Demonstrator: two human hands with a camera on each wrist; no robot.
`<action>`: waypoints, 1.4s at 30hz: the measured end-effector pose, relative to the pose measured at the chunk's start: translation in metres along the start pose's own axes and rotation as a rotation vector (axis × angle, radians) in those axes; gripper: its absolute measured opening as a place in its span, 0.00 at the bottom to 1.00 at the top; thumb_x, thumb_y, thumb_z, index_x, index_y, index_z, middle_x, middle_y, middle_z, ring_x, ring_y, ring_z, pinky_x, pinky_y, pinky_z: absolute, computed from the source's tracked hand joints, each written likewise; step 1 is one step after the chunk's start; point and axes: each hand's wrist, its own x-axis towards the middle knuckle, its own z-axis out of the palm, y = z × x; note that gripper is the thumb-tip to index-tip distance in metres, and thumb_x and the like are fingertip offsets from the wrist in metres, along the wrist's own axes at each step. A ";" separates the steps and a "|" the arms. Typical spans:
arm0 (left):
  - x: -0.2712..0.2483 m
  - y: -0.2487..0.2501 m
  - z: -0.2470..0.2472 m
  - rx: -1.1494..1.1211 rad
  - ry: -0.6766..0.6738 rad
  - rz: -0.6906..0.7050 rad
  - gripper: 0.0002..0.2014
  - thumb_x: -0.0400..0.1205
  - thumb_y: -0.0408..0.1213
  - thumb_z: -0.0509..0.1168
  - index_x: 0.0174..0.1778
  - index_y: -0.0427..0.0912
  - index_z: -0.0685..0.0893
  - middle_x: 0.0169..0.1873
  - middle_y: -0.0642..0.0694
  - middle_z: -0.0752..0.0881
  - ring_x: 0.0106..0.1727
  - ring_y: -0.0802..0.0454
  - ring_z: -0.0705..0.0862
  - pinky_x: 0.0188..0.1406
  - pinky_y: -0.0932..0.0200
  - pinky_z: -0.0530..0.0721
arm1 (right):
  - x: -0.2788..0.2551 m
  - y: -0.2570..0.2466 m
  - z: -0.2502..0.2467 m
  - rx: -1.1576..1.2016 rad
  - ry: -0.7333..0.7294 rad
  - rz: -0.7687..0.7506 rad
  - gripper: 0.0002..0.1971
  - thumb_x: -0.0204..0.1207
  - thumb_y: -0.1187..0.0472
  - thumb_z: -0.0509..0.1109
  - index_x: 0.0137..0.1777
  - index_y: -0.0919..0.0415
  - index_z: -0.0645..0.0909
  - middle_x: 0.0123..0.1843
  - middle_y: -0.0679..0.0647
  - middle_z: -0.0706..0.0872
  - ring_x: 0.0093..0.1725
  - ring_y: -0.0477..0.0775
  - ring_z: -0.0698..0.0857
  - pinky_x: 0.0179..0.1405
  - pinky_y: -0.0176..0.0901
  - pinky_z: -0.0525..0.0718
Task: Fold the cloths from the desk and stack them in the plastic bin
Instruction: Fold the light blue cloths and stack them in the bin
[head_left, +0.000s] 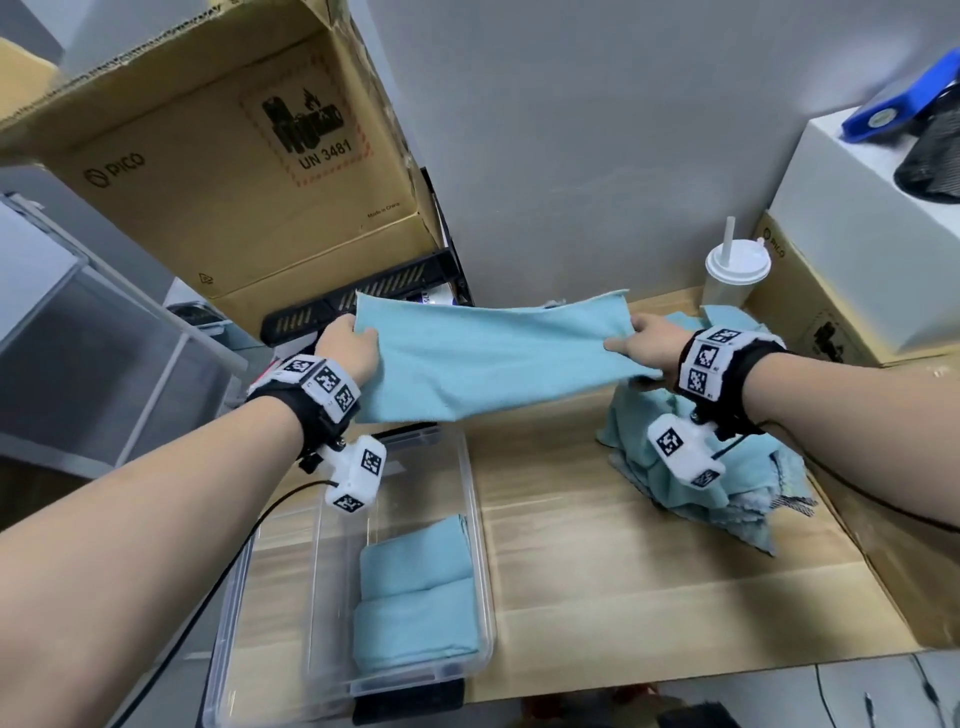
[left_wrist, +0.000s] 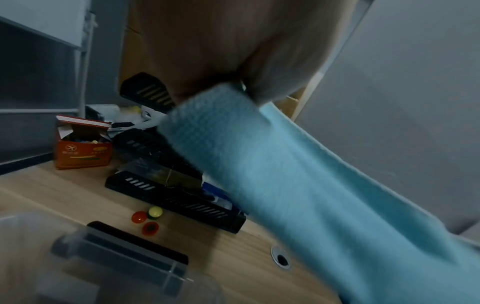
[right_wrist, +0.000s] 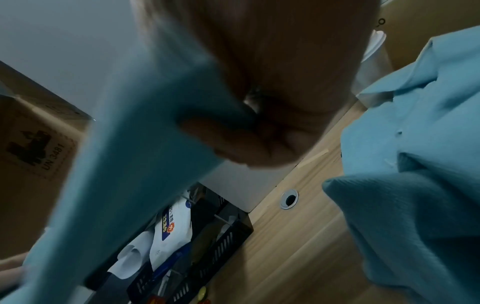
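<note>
Your left hand (head_left: 349, 345) pinches the left end of a light-blue cloth (head_left: 483, 358); your right hand (head_left: 649, 345) pinches the right end, thumb on top in the head view. Cloth is stretched in the air between the two, above the far part of the desk (head_left: 597, 551), sagging a little along its near edge. Both wrist views confirm fingers closed on fabric, w/ blur.

Outward, left & near: clear plastic bin (head_left: 483, 571) sits on the desk's left side, partly under your left forearm. Inside it, toward the right wall, lies a folded stack (head_left: 415, 597) of the same blue; count of layers can't be told.

Outward, right: heap of unfolded cloths (head_left: 675, 467) lies under your right wrist, crumpled, well apart from the bin.

Status, as a judgement: some cloths done & binned; this one is spread, not yet folded; the heap remains, so a good share of the job is left. Lidded cup (head_left: 736, 270) stands far right, by the wall.
</note>
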 end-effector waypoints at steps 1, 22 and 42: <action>-0.001 -0.001 0.002 0.018 0.050 0.026 0.11 0.86 0.37 0.57 0.55 0.36 0.81 0.53 0.38 0.85 0.55 0.38 0.83 0.52 0.52 0.77 | -0.003 -0.001 0.000 -0.042 0.037 -0.041 0.12 0.79 0.57 0.71 0.60 0.57 0.81 0.47 0.53 0.87 0.40 0.54 0.85 0.28 0.36 0.85; -0.041 0.083 0.064 0.122 -0.246 0.160 0.17 0.87 0.40 0.55 0.50 0.29 0.82 0.51 0.29 0.84 0.56 0.34 0.83 0.41 0.57 0.69 | -0.056 -0.073 0.070 -0.136 -0.086 -0.408 0.11 0.81 0.65 0.65 0.62 0.64 0.81 0.51 0.56 0.85 0.47 0.54 0.82 0.39 0.34 0.73; -0.047 0.091 0.059 -0.149 -0.221 -0.075 0.20 0.88 0.39 0.53 0.63 0.28 0.82 0.61 0.31 0.83 0.59 0.34 0.81 0.54 0.50 0.78 | -0.050 -0.071 0.085 -0.160 -0.254 -0.300 0.07 0.77 0.63 0.63 0.46 0.66 0.81 0.33 0.60 0.84 0.28 0.59 0.83 0.22 0.42 0.82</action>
